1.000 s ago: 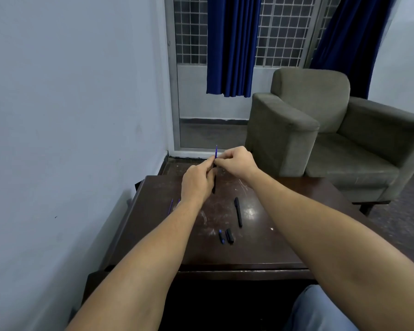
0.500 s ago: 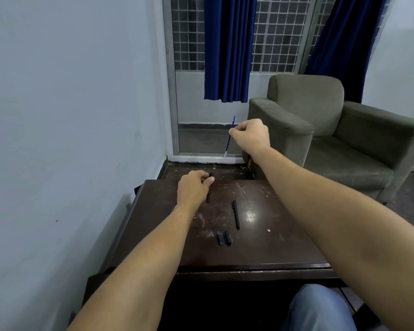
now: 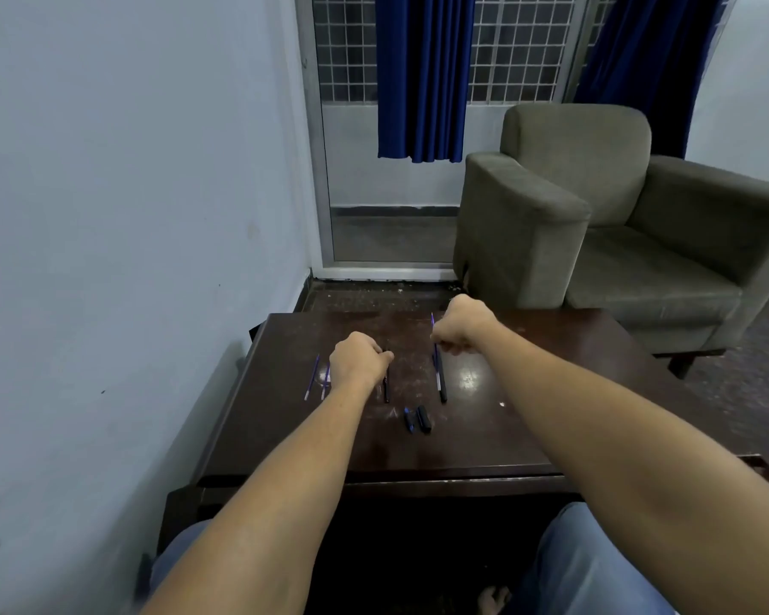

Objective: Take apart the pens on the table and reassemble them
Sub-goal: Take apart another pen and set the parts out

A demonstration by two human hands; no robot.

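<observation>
Head view: the right hand [image 3: 462,326] is seen pinched on a thin blue refill [image 3: 432,321], the left hand [image 3: 359,364] curled round a dark barrel [image 3: 386,386] at the table [image 3: 551,415]. The refill is best laid flat beside the loose refills [image 3: 312,379] at left, clear of the caps [image 3: 424,419], so nothing is rolled away.

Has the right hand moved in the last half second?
Yes: the right hand, pinching the refill, has dropped toward the table.

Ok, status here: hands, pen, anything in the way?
Left hand grips barrel. Right hand pinches refill, out of barrel. Caps, two spare refills, second pen loose on table; none in the way.
</observation>
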